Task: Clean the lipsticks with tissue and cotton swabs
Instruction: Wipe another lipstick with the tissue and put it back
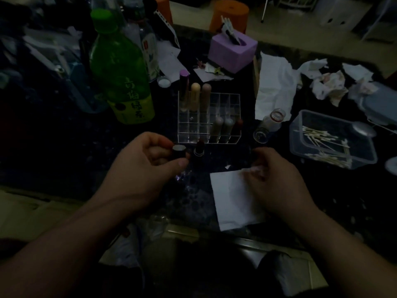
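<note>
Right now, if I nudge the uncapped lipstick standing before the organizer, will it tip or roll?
Likely tips easily: the uncapped lipstick stands upright on a narrow base. Once down, its tube looks round, so it would probably roll. The exposed tip could smear.

It looks like a dim, lived-in room at home. A dark speckled table is crowded with a green tea bottle at upper left, a purple tissue box, a clear lipstick rack, and cotton swabs and crumpled tissues at right. Orange plastic stools stand on the pale floor along the top.
</note>
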A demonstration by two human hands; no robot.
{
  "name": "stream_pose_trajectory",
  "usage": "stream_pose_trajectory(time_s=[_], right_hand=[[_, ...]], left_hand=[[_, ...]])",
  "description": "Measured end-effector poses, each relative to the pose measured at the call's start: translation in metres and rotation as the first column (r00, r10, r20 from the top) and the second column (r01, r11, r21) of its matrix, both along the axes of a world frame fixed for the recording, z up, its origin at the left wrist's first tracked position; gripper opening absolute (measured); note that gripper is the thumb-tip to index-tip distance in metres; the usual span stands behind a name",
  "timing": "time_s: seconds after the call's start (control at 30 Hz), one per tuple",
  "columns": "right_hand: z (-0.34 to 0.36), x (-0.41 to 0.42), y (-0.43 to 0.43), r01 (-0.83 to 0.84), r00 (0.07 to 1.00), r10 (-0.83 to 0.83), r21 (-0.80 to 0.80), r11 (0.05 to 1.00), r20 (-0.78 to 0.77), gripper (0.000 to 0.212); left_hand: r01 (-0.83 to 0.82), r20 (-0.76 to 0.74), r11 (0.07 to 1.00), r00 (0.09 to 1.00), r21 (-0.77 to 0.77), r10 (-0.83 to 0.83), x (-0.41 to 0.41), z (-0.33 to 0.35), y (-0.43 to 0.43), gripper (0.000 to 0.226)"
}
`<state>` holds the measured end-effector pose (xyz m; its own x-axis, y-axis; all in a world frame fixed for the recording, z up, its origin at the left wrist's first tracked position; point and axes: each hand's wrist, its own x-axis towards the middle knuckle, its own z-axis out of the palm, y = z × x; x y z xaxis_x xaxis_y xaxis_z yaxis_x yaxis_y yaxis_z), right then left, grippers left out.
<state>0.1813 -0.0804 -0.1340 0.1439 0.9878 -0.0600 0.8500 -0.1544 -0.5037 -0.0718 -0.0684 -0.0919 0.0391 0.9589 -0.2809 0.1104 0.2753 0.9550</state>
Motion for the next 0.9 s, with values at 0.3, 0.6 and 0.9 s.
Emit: stream_pose_trajectory(time_s=[0.3,0.6,0.9], right_hand=[[-0.003,-0.057,0.022,-0.158,0.982,0.173,0.171,0.972,-0.076,0.037],[-0.025,-0.082,0.047,-0.198,0.979,0.202,0.147,0.969,-0.012,0.024],[0.029,-0.077,0.014,-0.300,0.869,0.299,0.059,0.952,-0.395,0.001]], left_hand=[[-0.085,-0.094,0.994,0.991,0.073,0.092,-0.005,-0.015,0.012,0.028],[0.028,-0.205,0.999,0.979,0.020,-0.023,-0.007,-0.019,0.007,0.018],[0.139,-0.244,0.969,0.966,0.203,-0.087,0.006,-0.005,0.005,0.036]])
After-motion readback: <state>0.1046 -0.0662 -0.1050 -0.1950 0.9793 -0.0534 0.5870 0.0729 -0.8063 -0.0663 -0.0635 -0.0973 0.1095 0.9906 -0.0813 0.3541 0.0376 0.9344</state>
